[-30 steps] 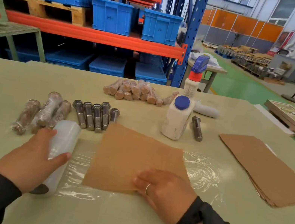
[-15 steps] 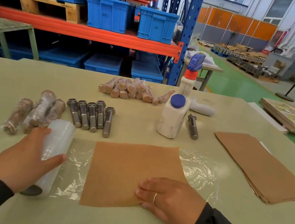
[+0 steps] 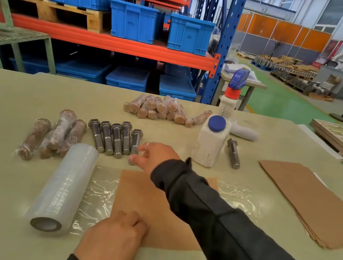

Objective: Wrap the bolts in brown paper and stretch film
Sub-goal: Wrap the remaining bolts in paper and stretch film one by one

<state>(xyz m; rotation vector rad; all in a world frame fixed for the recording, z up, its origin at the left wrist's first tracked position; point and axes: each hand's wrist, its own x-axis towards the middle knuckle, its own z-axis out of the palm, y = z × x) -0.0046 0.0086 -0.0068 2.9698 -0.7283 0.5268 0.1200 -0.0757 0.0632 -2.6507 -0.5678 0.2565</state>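
Two hands have swapped jobs in the last second. On the table (image 3: 13, 88), the film roll (image 3: 64, 186) now lies free, just left of the left hand (image 3: 115, 234), which has let it go and rests on the near edge of the paper (image 3: 143, 196), fingers curled down, pinning the sheet over the film (image 3: 100, 188). The right hand (image 3: 154, 156) has left the paper and reached beyond it to the bolts (image 3: 114, 138), fingers loosely spread at the rightmost bolt (image 3: 136, 142), touching or about to pinch; I cannot tell which. That suggests the sheets are laid and loading a bolt comes next. The sleeve (image 3: 229, 227) hides the paper's right part, and the rightmost bolt's tip sits behind the fingers
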